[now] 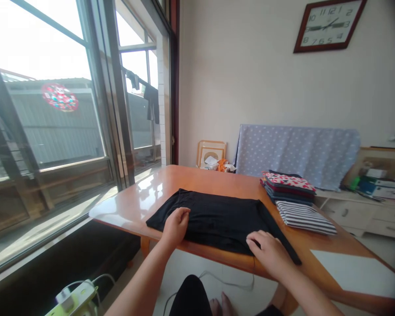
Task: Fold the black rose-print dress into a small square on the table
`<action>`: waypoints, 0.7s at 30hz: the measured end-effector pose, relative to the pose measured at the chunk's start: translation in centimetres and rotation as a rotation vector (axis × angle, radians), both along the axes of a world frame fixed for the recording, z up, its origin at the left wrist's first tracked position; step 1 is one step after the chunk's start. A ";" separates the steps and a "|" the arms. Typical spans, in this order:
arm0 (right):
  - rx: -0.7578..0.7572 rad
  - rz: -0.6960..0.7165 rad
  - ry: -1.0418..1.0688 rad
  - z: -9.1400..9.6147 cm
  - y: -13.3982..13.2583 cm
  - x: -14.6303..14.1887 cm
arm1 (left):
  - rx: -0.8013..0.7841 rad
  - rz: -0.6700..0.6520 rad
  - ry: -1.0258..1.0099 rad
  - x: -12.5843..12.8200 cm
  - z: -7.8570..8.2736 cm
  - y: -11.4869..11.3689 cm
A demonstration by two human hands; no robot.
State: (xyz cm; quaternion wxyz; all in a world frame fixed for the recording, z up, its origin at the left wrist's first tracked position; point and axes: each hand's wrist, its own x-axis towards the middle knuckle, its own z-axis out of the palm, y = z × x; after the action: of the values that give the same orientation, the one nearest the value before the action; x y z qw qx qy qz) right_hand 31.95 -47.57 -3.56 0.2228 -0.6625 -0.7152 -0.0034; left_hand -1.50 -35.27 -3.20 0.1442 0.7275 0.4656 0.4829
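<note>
The garment (219, 217) looks light, soft and limp; we'd pinch its near edge. Our left hand (177, 224) curls, grip unclear; our right hand (269, 249) has thumb and fingers apart.

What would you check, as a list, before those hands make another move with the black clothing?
1. Black garment supported by the table: ok, it lies spread out near the front edge.
2. Left hand at the garment: ok, it is by the near edge, fingers curled.
3. Right hand gripping cloth: cannot tell; it is at the near edge, but any contact is unclear.
4. Striped folded cloth apart from the garment: ok, it lies to the right.
5. White sheet uncovered by the garment: ok.
</note>
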 end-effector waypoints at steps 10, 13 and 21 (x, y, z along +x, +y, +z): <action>0.058 0.058 0.051 0.8 1.2 -4.2 | -0.206 0.160 0.171 -7.3 -0.6 1.9; 0.070 0.077 0.069 1.2 1.7 -5.6 | -0.207 0.208 0.096 -8.1 -0.6 2.1; 0.105 0.263 0.078 1.3 2.6 -12.4 | -0.302 0.289 0.248 -9.5 -0.1 2.7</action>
State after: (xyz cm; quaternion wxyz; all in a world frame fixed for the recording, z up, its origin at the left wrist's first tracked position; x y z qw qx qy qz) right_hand 19.59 -44.97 -2.26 0.2834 -0.5502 -0.7853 0.0140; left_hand -10.98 -32.59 -3.25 0.1224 0.6772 0.6458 0.3305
